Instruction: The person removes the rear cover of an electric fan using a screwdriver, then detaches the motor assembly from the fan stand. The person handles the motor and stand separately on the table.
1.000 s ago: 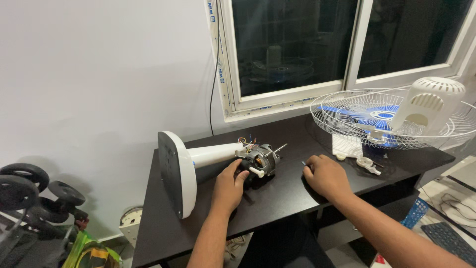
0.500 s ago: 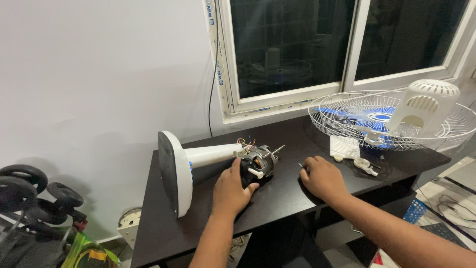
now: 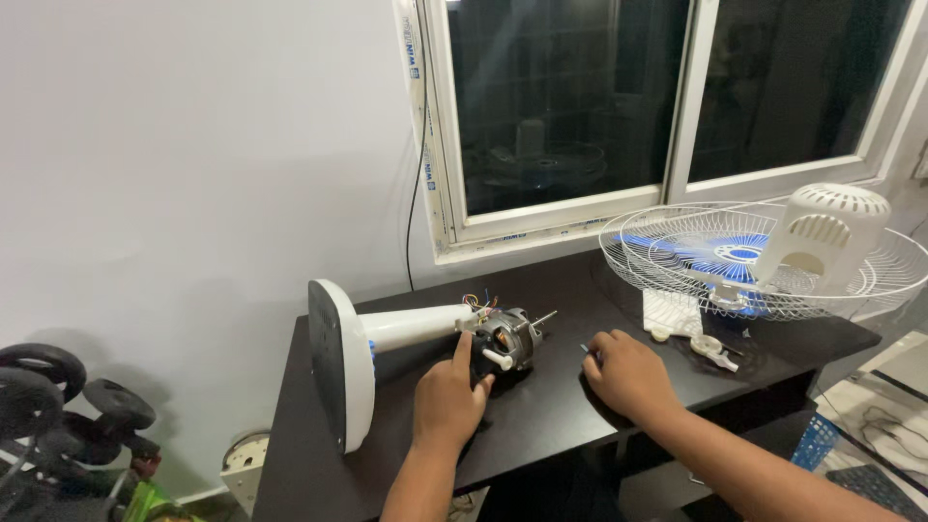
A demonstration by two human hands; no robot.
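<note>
A fan stand lies on its side on the dark table (image 3: 541, 411): a white round base (image 3: 333, 353), a white neck (image 3: 411, 327) and a bare motor (image 3: 507, 340) with coloured wires and a shaft pointing right. My left hand (image 3: 448, 401) grips the motor's near side, forefinger up against it. My right hand (image 3: 628, 375) rests curled on the table to the right of the motor. A small thin object (image 3: 585, 349) pokes out from its fingertips.
Stacked white wire grilles with a blue blade (image 3: 744, 253) and a white motor cover (image 3: 822, 227) lie at the table's right end. Small white parts (image 3: 715, 346) lie before them. Black weight discs (image 3: 48, 387) sit at far left, a window behind, a blue basket (image 3: 812, 440) below right.
My left hand shifted from below the motor to its near side, forefinger now raised against it. My right hand stayed almost where it was. The view tilted up a little.
</note>
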